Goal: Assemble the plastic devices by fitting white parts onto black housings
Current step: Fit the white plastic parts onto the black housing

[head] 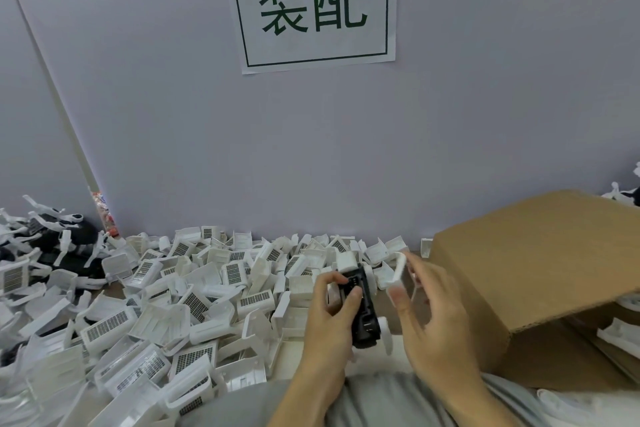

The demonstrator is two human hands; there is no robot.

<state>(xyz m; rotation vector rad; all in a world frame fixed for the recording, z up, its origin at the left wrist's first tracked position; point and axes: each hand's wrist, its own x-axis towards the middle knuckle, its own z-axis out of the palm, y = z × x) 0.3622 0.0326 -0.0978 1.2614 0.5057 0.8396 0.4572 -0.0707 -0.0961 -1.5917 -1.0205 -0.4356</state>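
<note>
At far left a tangle of white clips and black housings [52, 246] lies against the wall. Beside it, a deep heap of white vented covers [166, 302] spreads over the table to the middle of the view, crowding right up to the hands. The left hand [332, 319] grips a black housing [362, 305] just above the heap's right edge, fingers curled over its top and thumb on its face; its long axis runs away from the person, far end tipped slightly left, with what seems to be a white part already on that end. Just beside it, the right hand [433, 319] pinches a white part [398, 270] between thumb and fingertips, held upright on edge, close to the housing but apart. Behind this hand a cardboard box [536, 274] leans open. A paper sign [311, 3] hangs on the wall above.
</note>
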